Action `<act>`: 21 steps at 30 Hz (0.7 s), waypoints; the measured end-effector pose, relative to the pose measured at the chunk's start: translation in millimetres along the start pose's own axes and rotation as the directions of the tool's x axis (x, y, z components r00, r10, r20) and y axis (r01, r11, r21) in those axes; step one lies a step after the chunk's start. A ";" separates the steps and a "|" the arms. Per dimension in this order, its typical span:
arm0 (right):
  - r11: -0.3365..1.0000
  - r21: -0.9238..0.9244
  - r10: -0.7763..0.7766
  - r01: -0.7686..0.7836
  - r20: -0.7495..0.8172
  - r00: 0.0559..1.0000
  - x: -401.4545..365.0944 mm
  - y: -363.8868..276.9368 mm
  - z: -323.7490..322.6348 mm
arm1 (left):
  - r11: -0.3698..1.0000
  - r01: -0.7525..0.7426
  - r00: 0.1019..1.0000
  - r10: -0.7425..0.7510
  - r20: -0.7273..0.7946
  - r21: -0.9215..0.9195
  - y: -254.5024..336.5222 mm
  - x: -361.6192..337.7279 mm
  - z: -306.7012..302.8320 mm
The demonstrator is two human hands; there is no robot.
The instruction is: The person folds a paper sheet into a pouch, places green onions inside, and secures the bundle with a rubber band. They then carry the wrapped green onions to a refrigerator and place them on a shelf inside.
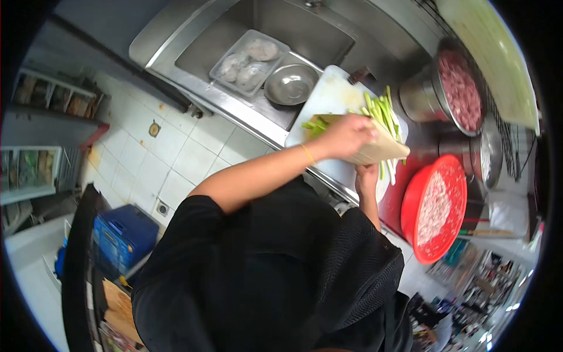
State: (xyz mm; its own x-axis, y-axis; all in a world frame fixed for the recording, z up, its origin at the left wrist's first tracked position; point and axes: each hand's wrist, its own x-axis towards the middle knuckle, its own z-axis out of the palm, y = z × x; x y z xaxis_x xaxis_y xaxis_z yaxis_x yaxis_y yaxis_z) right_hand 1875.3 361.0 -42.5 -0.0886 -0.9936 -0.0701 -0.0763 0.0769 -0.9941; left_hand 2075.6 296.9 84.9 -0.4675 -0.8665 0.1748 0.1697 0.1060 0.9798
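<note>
A flat beige board-like piece (381, 148) is in my left hand (349, 136), whose fingers are closed over its upper face. My right hand (367, 174) is closed at the lower edge of this piece, its fingertips partly hidden under it; I cannot tell what it grips. Beneath both hands is a white cutting board (334, 88). Green onions (384, 111), green at one end and white at the other, lie across the board and pass under the beige piece. Cut green pieces (316, 125) show at its left end. A dark brown object (360, 75) is at the board's far edge.
At the sink (234, 29) stand a clear container (249, 61) with pale bagged contents and a metal bowl (291, 84). To the right are a red basin (413, 199) of pale chopped food and a metal pot (417, 97) beside raw meat (461, 88).
</note>
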 end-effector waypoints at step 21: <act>0.924 0.382 0.087 -0.008 -0.189 0.978 -23.1 -35.7 20.2 | 0.969 -0.149 0.963 0.187 -0.192 0.198 13.6 -2.6 37.0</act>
State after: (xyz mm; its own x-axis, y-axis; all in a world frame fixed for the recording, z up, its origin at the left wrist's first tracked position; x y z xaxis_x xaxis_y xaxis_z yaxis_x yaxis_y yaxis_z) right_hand 1900.1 379.5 -7.0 -0.2809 -0.9495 -0.1396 0.3100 0.0479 -0.9495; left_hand 2047.0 318.7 101.4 -0.2518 -0.9086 0.3331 0.0627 0.3282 0.9425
